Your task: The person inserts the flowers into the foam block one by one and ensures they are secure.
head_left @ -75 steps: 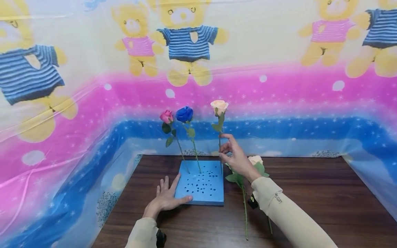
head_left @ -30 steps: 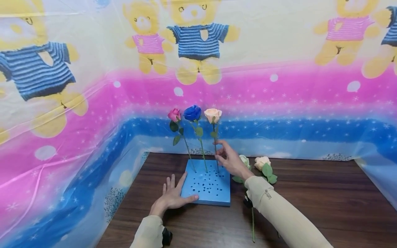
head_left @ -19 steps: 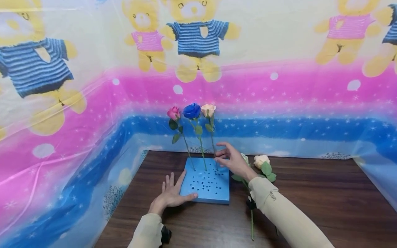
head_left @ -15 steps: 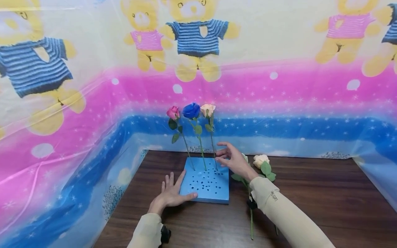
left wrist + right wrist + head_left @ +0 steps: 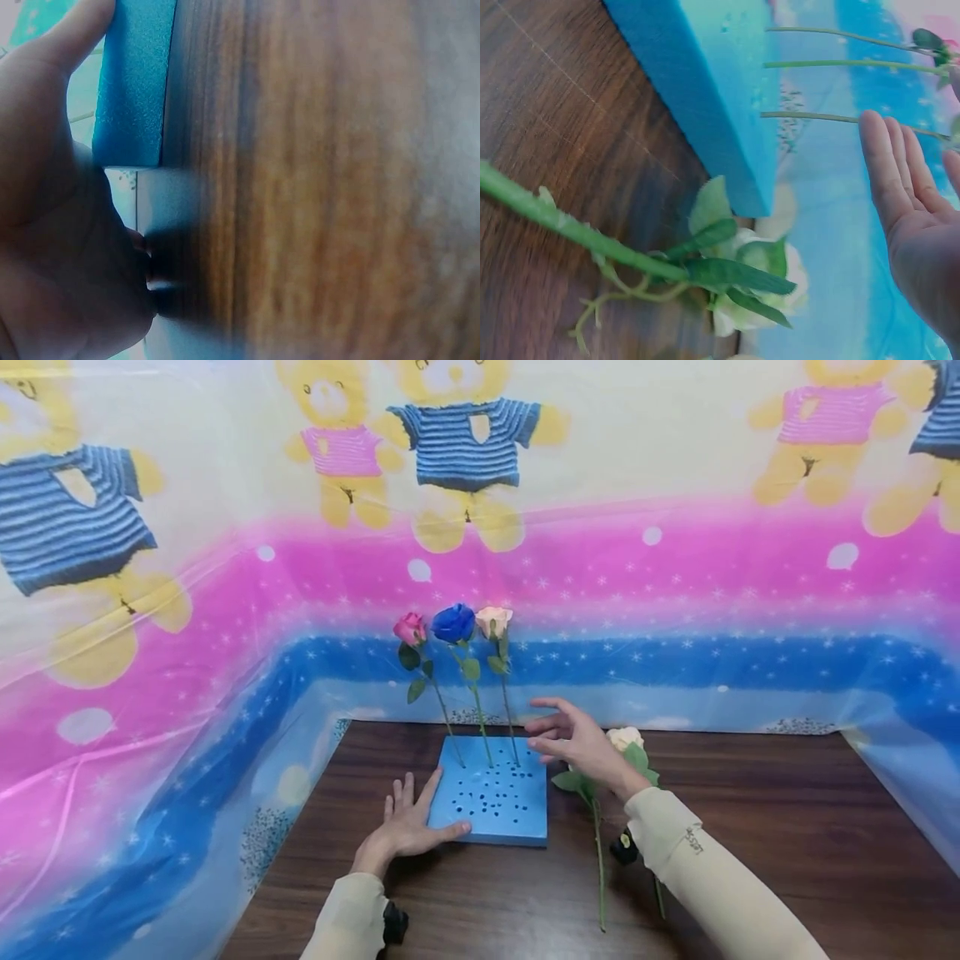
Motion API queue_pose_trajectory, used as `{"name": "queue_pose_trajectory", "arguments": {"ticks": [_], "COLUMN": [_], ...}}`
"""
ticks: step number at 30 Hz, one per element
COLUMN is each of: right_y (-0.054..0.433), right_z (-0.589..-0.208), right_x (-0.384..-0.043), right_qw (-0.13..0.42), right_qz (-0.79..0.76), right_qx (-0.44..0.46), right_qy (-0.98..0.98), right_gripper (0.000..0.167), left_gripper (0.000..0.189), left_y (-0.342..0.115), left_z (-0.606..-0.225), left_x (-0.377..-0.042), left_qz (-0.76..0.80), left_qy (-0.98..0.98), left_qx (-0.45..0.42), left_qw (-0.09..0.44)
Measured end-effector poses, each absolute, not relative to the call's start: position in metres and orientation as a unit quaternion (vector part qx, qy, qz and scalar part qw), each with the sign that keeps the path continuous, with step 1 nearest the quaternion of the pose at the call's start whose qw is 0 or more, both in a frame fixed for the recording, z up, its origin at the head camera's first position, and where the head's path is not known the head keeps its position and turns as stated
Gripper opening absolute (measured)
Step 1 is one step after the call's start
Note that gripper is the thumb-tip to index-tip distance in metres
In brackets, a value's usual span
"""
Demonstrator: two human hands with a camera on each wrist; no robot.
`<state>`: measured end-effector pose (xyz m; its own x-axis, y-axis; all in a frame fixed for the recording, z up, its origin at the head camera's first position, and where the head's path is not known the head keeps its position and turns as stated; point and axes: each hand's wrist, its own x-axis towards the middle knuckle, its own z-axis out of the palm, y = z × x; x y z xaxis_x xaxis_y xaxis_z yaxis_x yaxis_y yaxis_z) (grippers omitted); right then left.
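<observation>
A light-blue foam block [image 5: 525, 832] dotted with holes lies on the table. Three roses stand in its far part: a pink rose [image 5: 410, 628], a blue rose [image 5: 454, 623] and a peach rose [image 5: 495, 622]. My left hand [image 5: 401, 827] rests against the block's left side, fingers straight and thumb over the near left corner; the left wrist view shows the hand [image 5: 60, 202] beside the block's edge. My right hand [image 5: 588, 752] is just right of the peach rose's stem, fingers extended and holding nothing. In the right wrist view its fingers [image 5: 889, 165] look free of the stem.
Two loose roses lie right of the block, partly under my right forearm. One shows a cream bloom [image 5: 625, 740]; the other shows green leaves [image 5: 573, 782] and a long stem. The dark wooden table [image 5: 765, 827] meets a bear-printed cloth [image 5: 697, 677] behind.
The right hand moved the peach rose left and set it into the block beside the blue rose, then let go and drew back to the right. The left hand has stayed on the block.
</observation>
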<state>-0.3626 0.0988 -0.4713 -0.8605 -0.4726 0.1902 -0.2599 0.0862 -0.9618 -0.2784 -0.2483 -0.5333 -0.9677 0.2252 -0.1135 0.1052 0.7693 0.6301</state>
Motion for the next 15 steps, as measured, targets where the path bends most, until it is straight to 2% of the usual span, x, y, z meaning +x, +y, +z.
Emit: {"name": "queue_pose_trajectory", "arguments": {"ticks": [11,15], "right_y": [0.158,0.184], "right_z": [-0.450,-0.452], "right_x": [-0.334,-0.325], "right_qw": [0.098,0.104], "right_qz": [-0.639,-0.635], "right_qx": [-0.202,-0.180], "right_qy": [0.735,0.744], "right_gripper": [0.066,0.069], "left_gripper": [0.119,0.119], "left_y": [-0.248,-0.247], "left_z": [-0.527,-0.529], "left_x": [-0.281,-0.280], "left_qz": [0.306,0.310], "left_qy": [0.943,0.941], "left_qx": [0.081,0.076], "left_qw": [0.101,0.110]}}
